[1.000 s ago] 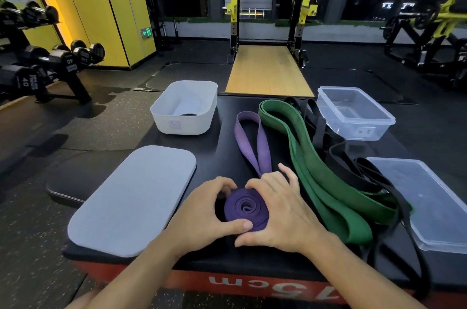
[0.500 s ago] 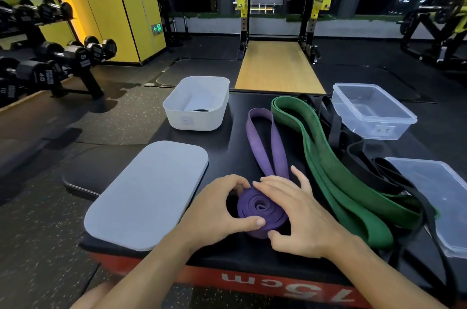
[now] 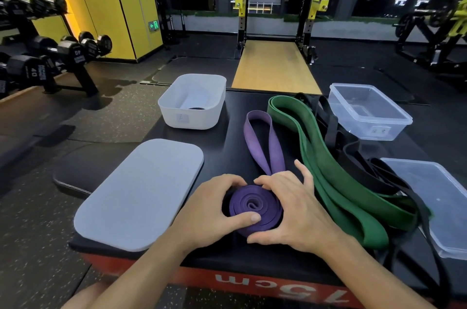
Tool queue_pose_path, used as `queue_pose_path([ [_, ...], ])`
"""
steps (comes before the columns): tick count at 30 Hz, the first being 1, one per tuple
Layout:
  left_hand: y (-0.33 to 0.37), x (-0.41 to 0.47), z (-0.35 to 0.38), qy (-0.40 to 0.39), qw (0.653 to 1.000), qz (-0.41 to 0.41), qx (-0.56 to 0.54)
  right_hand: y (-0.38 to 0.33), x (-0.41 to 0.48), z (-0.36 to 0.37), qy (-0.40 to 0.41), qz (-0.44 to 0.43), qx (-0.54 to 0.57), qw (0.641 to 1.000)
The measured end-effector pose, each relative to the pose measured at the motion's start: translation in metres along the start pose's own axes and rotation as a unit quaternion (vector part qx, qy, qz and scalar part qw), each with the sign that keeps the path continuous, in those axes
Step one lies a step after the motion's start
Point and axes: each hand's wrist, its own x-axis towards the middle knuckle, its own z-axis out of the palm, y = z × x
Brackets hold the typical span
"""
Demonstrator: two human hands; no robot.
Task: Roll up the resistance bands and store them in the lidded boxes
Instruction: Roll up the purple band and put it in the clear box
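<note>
A purple resistance band (image 3: 255, 210) lies partly coiled near the front of a black padded box top (image 3: 222, 147); its loose loop stretches away from me. My left hand (image 3: 214, 210) cups the coil's left side, thumb pressed on its front. My right hand (image 3: 295, 210) wraps the coil's right side. A green band (image 3: 336, 177) and black bands (image 3: 353, 154) lie in a heap to the right. A white box (image 3: 193, 102) stands at the back left, with its grey lid (image 3: 141, 192) flat in front. A clear box (image 3: 367, 110) stands at the back right, its clear lid (image 3: 439, 202) near the right edge.
The platform's red front edge (image 3: 252, 283) is just below my wrists. A dumbbell rack (image 3: 50, 56) stands on the floor to the left. A squat rack with a wooden platform (image 3: 273, 66) is straight behind. Something dark lies at the bottom of the white box.
The purple coil has grown as more band wound onto it, and the free loop is shorter. Both hands stayed around the coil, shifting their fingers. The camera view moved slightly.
</note>
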Motion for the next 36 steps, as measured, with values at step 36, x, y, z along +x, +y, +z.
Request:
queue_pose_path([
  [36, -0.008, -0.001, 0.003, 0.014, 1.000, -0.001, -0.003, 0.005, 0.019, -0.025, -0.128, -0.004, 0.039, 0.991],
])
